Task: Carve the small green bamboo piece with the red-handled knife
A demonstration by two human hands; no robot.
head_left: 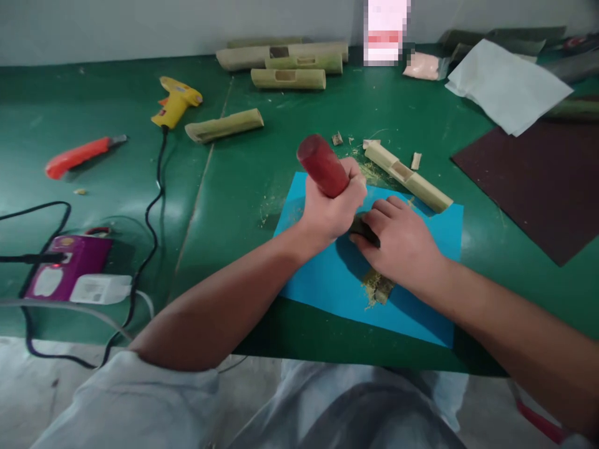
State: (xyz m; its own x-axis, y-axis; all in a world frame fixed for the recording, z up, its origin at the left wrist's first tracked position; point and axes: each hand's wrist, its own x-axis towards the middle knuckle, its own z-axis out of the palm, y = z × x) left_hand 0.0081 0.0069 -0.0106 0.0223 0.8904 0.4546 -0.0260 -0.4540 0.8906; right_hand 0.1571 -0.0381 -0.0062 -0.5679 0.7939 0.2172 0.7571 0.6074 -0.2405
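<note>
My left hand (327, 215) is wrapped round a thick red handle (322, 165), its rounded end pointing up; the tool's working end is hidden. Close beside it, my right hand (405, 237) is closed with its fingers curled on a dark, curved piece (365, 231) that I cannot make out fully. Both hands are over a blue sheet (322, 280). Below my right hand lies a small brownish piece (384, 289) with pale shavings around it. Just beyond the sheet's far edge, a bamboo tube (412, 179) with a rectangular notch lies tilted.
Several notched bamboo pieces (287, 79) lie at the back; another bamboo tube (224, 126) is nearer. To the left are a yellow glue gun (175, 103), a red utility knife (79, 157) and a purple power adapter (70, 265) with cables. White paper (508, 87) and a dark sheet (538, 187) lie right.
</note>
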